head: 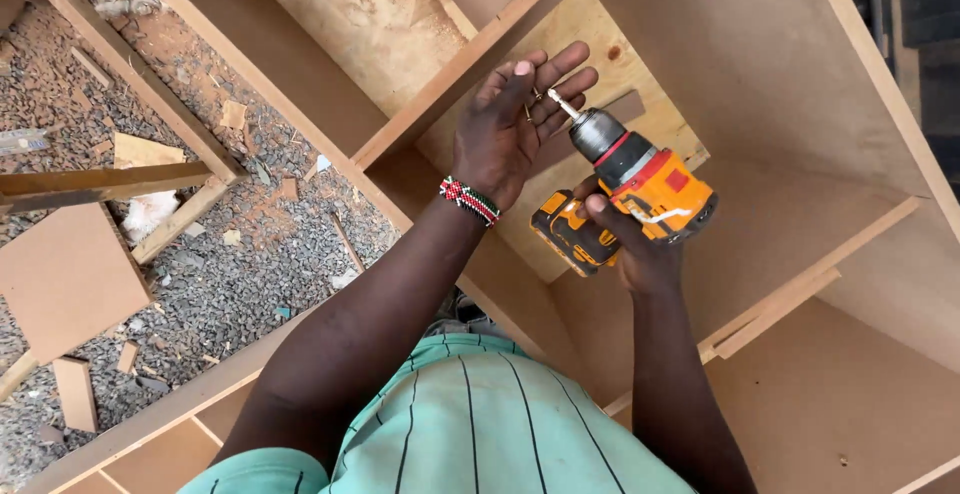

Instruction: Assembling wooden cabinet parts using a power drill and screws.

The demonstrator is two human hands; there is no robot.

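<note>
My right hand point(640, 254) grips the handle of an orange and black cordless drill point(640, 194), its bit pointing up and left. My left hand point(510, 124), with a beaded bracelet at the wrist, is raised with the palm up and fingers spread. A few small screws point(530, 104) lie between its fingers, right beside the drill's bit tip point(556, 100). Both hands hover over the inside of a wooden cabinet carcass point(760, 74), close to a board partition point(470, 64).
The cabinet's panels and a thin wooden strip point(790, 294) surround the hands. To the left lies gravel ground point(230, 284) strewn with board offcuts point(65, 274), wood scraps and a timber frame point(120, 179). My green striped shirt fills the bottom.
</note>
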